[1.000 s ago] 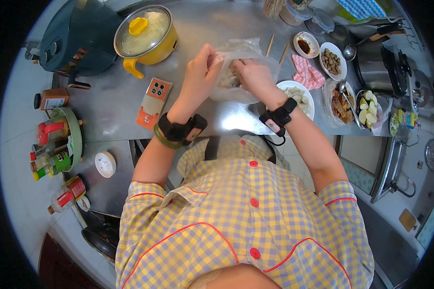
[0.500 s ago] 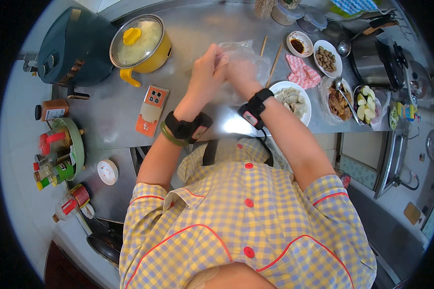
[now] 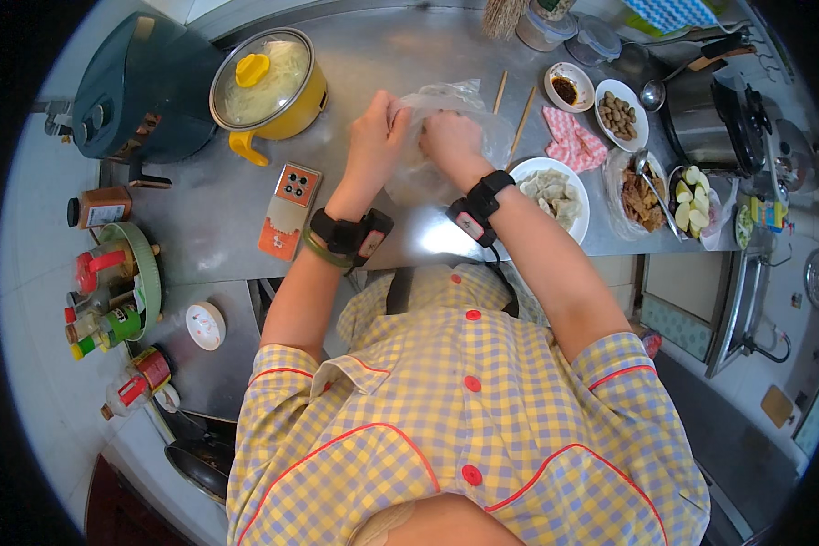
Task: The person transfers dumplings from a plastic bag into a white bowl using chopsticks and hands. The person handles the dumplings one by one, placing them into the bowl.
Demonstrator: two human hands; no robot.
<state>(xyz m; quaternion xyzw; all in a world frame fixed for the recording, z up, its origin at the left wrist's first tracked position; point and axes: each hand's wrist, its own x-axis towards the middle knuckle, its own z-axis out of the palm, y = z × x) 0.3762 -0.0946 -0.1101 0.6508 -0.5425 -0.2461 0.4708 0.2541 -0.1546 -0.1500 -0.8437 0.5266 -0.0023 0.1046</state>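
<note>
Over the steel counter, a clear plastic bag (image 3: 446,96) is stretched between my two hands. My left hand (image 3: 376,132) pinches the bag's left edge. My right hand (image 3: 452,144) is curled, with the film around it; whether it is inside the bag or behind a layer I cannot tell. A pair of wooden chopsticks (image 3: 522,125) lies just to the right of the bag. Close to my right wrist stands a white plate of dumplings (image 3: 551,197). An orange and grey phone (image 3: 289,211) lies left of my left wrist.
A yellow pot (image 3: 291,109) with a glass lid and a dark green appliance (image 3: 146,91) stand at the left. On the right are a sauce bowl (image 3: 570,85), a red checked cloth (image 3: 573,139), a plate of nuts (image 3: 621,114), bagged brown food (image 3: 642,196), and a steel cooker (image 3: 710,118).
My hands were close together on the bag; now they are farther apart, the left one shifted left. The bag is spread wider between them.
</note>
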